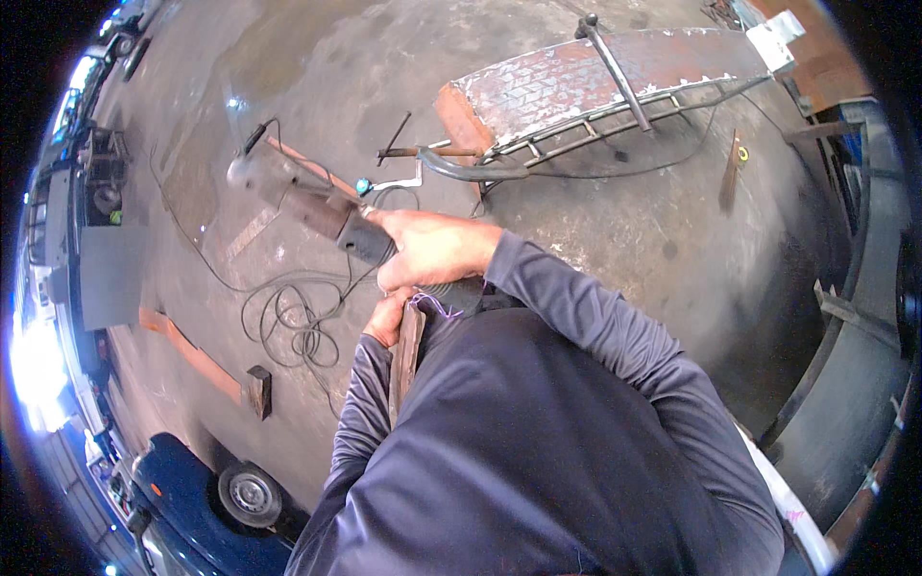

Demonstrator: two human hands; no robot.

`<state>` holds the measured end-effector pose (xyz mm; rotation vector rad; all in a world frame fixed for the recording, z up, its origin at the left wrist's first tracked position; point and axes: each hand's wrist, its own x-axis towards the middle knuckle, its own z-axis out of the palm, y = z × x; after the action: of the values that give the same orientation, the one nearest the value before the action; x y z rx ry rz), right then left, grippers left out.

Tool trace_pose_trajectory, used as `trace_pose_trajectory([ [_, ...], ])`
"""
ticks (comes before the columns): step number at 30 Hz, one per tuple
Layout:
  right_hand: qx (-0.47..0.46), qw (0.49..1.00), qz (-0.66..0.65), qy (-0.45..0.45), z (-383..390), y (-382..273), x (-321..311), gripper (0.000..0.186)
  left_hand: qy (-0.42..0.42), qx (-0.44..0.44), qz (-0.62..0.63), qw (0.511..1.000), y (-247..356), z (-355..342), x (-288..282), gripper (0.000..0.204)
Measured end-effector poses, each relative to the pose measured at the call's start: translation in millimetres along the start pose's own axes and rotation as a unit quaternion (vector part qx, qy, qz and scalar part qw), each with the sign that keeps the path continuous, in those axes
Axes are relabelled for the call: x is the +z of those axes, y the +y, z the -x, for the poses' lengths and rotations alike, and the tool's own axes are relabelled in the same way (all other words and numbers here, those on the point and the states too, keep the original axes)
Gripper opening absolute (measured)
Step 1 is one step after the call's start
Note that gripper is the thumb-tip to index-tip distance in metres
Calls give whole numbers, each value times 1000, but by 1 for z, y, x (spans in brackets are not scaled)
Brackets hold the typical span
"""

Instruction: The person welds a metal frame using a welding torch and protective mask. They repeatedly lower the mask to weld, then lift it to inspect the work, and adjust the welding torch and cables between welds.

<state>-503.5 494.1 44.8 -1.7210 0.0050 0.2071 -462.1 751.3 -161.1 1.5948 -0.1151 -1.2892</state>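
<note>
A long power tool with a brown body and grey rounded head (317, 213), resembling a large angle grinder, points up and left in front of me. No disc shows clearly, and its head is blurred. My right hand (437, 252) is closed around the tool's rear part, just behind a black collar (367, 240). Below it sits my left hand (387, 319), its fingers curled and partly hidden; what they grip I cannot make out. Beside that hand a narrow wooden edge (407, 360) runs along my dark clothing. Some purple strands (437, 307) hang near both hands.
Coiled black cable (293, 322) lies on the concrete floor. Ahead stands a worn metal beam (615, 72) with a hammer-like bar (618, 79) across it. A curved clamp (471, 171) lies near its end. A blue car (178, 480) is at lower left, a brush (731, 178) at right.
</note>
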Motion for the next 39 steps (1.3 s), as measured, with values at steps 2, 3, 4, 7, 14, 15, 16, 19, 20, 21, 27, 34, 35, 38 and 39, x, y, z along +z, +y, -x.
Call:
trace_pose_trajectory([
  [2, 10, 999, -21, -24, 6, -10, 0, 70, -46, 32, -23, 998, -5, -6, 1, 26],
  [3, 15, 999, -32, -37, 6, -13, 1, 69, -27, -47, 83, 995, -6, -11, 0, 26],
  [4, -4, 1000, -22, -22, 7, -4, 5, 64, -11, -129, 186, 974, 1, -12, 8, 26],
  [7, -23, 999, -13, -47, 11, -2, 6, 61, -10, -5, 22, 1000, -59, -30, -36, 27],
  [14, 2, 993, 98, -67, 19, 42, 9, 70, 224, -193, 267, 917, -56, -24, -57, 39],
  [15, 10, 990, 113, -80, 22, 46, 7, 71, 230, -183, 281, 914, -66, -19, -60, 42],
  [16, 37, 989, 106, -101, 27, 43, 4, 70, 233, -170, 294, 911, -70, -17, -60, 46],
  [19, 107, 983, 81, -124, 34, 43, -1, 66, 224, -148, 330, 905, -90, -4, -70, 57],
  [20, 104, 983, 83, -129, 36, 45, -5, 60, 207, -131, 356, 902, -90, 3, -66, 56],
  [21, 73, 985, 96, -124, 39, 54, -8, 59, 191, -113, 382, 897, -91, 11, -62, 55],
  [27, 49, 978, 147, -143, 71, 96, -45, 57, 125, -46, 407, 904, -76, 72, -19, 27],
  [34, 192, 946, 192, -176, 128, 117, -85, 63, 273, 35, 373, 886, -91, 122, 40, 27],
  [35, 186, 947, 194, -174, 136, 121, -91, 63, 309, 52, 395, 864, -82, 129, 50, 26],
  [38, 186, 943, 223, -163, 159, 142, -103, 62, 364, 138, 457, 799, -87, 144, 66, 31],
  [39, 180, 944, 230, -157, 164, 149, -105, 62, 374, 174, 476, 777, -92, 148, 67, 34],
])
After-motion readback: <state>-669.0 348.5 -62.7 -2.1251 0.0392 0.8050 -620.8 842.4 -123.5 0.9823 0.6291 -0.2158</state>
